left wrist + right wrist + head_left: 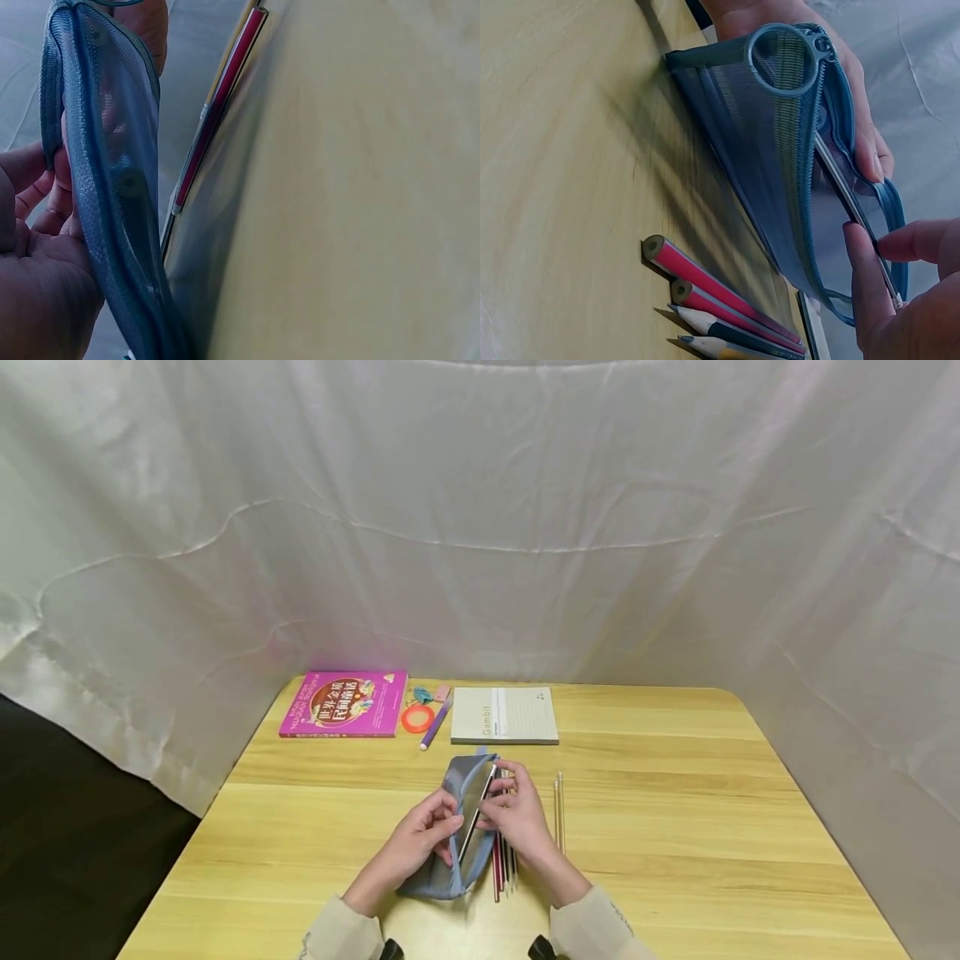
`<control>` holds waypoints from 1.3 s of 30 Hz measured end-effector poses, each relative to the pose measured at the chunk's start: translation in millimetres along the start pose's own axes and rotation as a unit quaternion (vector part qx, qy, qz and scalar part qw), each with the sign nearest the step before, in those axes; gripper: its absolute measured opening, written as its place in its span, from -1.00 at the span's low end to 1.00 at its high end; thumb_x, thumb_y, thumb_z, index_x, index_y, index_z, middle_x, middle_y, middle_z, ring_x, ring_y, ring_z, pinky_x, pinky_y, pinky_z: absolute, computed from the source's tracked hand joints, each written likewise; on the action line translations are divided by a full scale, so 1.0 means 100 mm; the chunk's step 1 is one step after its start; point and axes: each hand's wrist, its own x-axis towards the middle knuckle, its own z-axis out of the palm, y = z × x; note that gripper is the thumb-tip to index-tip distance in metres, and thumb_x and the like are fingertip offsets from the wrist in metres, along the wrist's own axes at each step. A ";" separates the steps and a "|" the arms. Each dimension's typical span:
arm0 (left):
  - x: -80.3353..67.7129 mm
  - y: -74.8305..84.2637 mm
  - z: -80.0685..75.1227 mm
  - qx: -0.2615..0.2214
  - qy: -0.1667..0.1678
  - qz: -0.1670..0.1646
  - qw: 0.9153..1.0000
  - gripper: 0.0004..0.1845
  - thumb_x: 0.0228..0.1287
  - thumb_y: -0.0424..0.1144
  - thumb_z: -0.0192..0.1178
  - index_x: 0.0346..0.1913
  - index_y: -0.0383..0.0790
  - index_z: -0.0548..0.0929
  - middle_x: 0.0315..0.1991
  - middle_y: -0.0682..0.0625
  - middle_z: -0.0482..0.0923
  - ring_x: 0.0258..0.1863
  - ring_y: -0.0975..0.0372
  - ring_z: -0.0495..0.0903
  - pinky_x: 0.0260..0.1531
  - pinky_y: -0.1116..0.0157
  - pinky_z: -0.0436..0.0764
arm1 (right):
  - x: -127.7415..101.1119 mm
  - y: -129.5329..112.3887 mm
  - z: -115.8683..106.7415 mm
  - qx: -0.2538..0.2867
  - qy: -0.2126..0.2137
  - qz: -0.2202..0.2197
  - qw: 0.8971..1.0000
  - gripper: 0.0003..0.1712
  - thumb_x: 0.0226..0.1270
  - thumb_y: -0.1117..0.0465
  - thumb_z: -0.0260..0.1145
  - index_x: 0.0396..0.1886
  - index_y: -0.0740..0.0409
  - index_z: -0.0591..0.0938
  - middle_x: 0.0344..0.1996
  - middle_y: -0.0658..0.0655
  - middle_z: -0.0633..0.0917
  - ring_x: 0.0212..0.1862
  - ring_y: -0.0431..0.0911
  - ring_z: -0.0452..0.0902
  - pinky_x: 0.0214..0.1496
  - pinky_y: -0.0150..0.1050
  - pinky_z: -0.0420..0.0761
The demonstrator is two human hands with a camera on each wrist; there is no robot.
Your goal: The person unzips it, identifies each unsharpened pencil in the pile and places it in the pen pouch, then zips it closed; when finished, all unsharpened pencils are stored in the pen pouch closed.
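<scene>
Left hand [420, 843] grips open blue mesh pouch [457, 827]; right hand [517, 818] pinches slim pencil [477, 814] at opening, pencils [504, 860] on surface [675, 827].

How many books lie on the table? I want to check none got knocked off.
2: a pink book at the far left edge, and a pale Gambit notebook to its right, beyond the pencil case. Neither is touched by a hand.

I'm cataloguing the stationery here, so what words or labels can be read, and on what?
"Gambit": printed sideways along the left edge of the pale notebook.
"世界金奖民间童话", as best it reads: large Chinese title on the pink book; its smaller print is too blurred.
Nothing legible on the blue mesh pencil case, pencils or the purple pen.
</scene>
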 end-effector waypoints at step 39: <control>0.02 0.06 -0.03 -0.015 0.018 0.012 1.000 -0.77 0.58 -0.31 0.12 0.03 -0.46 0.41 -0.33 0.04 0.45 -0.64 0.27 0.62 -0.58 0.31 0.75 | 0.05 -0.02 -0.34 -0.085 0.031 -0.006 0.996 -0.39 0.22 0.60 0.35 0.29 0.32 0.53 -0.02 0.37 0.59 -0.25 0.05 0.71 -0.27 -0.07 0.84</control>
